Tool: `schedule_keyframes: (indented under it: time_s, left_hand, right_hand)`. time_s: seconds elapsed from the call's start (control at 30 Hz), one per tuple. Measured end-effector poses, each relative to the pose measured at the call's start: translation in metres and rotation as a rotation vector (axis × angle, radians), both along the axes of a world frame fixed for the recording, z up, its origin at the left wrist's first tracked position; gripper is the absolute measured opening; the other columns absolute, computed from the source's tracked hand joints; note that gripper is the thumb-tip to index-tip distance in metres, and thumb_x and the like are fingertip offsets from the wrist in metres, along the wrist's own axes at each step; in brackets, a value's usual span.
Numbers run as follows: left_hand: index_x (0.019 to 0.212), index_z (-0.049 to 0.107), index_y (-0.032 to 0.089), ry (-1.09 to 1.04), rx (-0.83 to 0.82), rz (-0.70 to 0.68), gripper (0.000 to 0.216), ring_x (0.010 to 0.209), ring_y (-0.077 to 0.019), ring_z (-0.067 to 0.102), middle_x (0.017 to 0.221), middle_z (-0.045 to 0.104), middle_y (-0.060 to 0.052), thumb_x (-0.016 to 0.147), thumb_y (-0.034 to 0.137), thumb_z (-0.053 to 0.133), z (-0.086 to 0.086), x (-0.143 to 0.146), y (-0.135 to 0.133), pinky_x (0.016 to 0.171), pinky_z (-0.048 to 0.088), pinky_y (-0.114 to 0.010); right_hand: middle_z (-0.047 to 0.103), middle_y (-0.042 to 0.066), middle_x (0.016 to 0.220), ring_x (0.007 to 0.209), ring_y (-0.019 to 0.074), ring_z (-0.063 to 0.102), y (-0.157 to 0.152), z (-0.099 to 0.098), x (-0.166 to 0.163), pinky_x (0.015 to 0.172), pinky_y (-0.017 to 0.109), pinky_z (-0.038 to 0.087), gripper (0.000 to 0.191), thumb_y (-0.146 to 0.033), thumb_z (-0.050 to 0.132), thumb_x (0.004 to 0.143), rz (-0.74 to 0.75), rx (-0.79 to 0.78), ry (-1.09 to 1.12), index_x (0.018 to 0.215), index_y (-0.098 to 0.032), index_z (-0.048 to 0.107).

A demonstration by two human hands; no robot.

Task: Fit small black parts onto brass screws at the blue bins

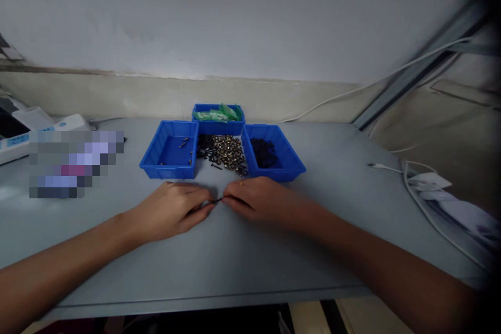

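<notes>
My left hand (172,210) and my right hand (256,199) rest on the grey table (235,255), fingertips meeting in a pinch around a small dark screw (217,200). Just beyond them lies a loose pile of brass and black small parts (224,152) on the table. A blue bin (169,150) on the left holds a few small parts. The blue bin (274,152) on the right holds black screws. A third blue bin (218,115) behind holds green plastic pieces.
A white power strip (35,133) and a blurred-out patch sit at the left. White cables (422,203) and a white adapter lie at the table's right edge. A wall stands behind the bins. The table's front edge runs below my forearms.
</notes>
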State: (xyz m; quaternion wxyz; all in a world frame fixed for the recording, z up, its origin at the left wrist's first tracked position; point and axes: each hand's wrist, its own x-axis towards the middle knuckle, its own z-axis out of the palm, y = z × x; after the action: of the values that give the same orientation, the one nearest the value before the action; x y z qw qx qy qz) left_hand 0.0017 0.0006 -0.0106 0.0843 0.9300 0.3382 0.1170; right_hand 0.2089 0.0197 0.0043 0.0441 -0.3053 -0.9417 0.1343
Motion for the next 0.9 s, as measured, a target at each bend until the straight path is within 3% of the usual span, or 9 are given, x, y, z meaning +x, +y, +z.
schedule_keyframes:
  time_s: [0.23,0.37,0.63,0.9]
  left_hand:
    - [0.074,0.053,0.016,-0.024,-0.008,0.013,0.022,0.059,-0.0105,0.051,0.066,0.054,0.000,0.087,0.025,0.039,-0.0008,0.0000,0.0013,0.053,0.038,-0.022]
    - [0.084,0.056,0.015,-0.099,0.021,0.013,0.020,0.064,-0.0110,0.053,0.067,0.054,0.000,0.087,0.027,0.040,-0.0013,-0.0019,0.0011,0.057,0.041,-0.022]
    - [0.093,0.055,0.018,-0.179,0.166,-0.164,0.018,0.062,-0.0099,0.052,0.071,0.056,0.000,0.089,0.025,0.040,-0.0006,-0.0003,-0.0029,0.058,0.041,-0.021]
    - [0.084,0.055,0.017,-0.154,0.127,-0.161,0.018,0.059,-0.0102,0.050,0.068,0.055,0.000,0.089,0.025,0.040,0.0024,0.0006,-0.0030,0.055,0.040,-0.023]
  right_hand:
    - [0.059,0.002,0.076,0.068,0.0124,0.054,-0.0008,-0.0018,0.0004,0.062,0.023,0.036,0.018,-0.024,0.039,0.086,0.019,0.019,0.001,0.082,-0.016,0.055]
    - [0.057,0.001,0.071,0.062,0.0111,0.051,-0.0012,-0.0039,0.0005,0.057,0.023,0.035,0.021,-0.025,0.039,0.086,0.061,0.065,0.010,0.078,-0.017,0.056]
    - [0.056,0.000,0.065,0.056,0.0106,0.047,-0.0025,-0.0051,-0.0039,0.052,0.023,0.031,0.017,-0.021,0.044,0.082,0.076,0.079,-0.012,0.073,-0.016,0.057]
    - [0.056,0.001,0.066,0.057,0.0105,0.047,-0.0016,-0.0058,-0.0026,0.052,0.022,0.032,0.015,-0.020,0.044,0.082,0.097,0.057,-0.008,0.074,-0.015,0.056]
